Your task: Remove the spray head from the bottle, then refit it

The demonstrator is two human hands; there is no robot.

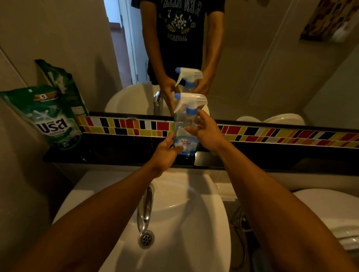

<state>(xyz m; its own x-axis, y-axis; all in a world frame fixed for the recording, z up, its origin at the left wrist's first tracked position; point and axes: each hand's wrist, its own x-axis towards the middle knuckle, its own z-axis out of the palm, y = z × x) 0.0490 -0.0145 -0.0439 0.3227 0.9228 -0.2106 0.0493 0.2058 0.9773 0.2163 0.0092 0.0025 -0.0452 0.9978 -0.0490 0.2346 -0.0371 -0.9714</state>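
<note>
A clear spray bottle (185, 140) with a blue label stands upright on the dark shelf (113, 154) under the mirror. Its white spray head (190, 101) with a blue nozzle and blue collar sits on the bottle's neck. My left hand (166, 150) touches the lower left side of the bottle by the label. My right hand (205, 131) wraps the bottle's upper body just below the blue collar. The mirror repeats the bottle and both hands above.
A green detergent pouch (48, 116) leans against the wall at the shelf's left end. Below the shelf is a white basin (199, 232) with a chrome tap (146, 208) and drain. A white toilet (334, 212) stands to the right. Coloured tiles run along the mirror's base.
</note>
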